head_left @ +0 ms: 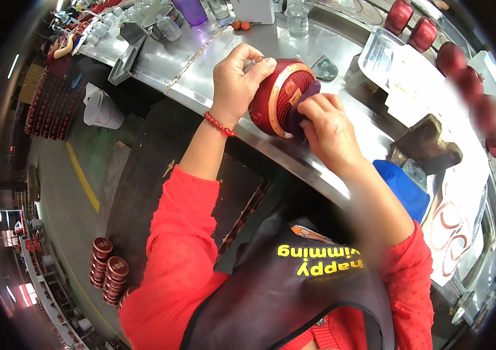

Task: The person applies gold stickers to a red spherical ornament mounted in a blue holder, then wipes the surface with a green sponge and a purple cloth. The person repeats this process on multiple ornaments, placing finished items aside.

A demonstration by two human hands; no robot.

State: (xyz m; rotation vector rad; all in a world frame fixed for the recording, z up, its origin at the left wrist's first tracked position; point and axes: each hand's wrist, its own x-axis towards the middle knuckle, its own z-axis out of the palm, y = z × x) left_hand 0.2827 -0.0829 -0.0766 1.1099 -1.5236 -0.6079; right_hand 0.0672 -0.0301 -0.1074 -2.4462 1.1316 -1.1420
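A round, glossy red piece with a gold band and a dotted, gold-patterned face is held up tilted over the metal worktop. My left hand is closed at its left side, thumb on top, gripping a small greyish part there that is mostly hidden. In my right hand is a bunched dark purple cloth, pinched by the fingers and pressed against the patterned face. Behind the red piece, a small clear glass-like dish lies on the worktop.
Similar red pieces line a curved conveyor at the right. A clear plastic tray, a dark curved block and a blue cloth-like item lie nearer. A glass beaker stands at the back. Red lids are stacked low at left.
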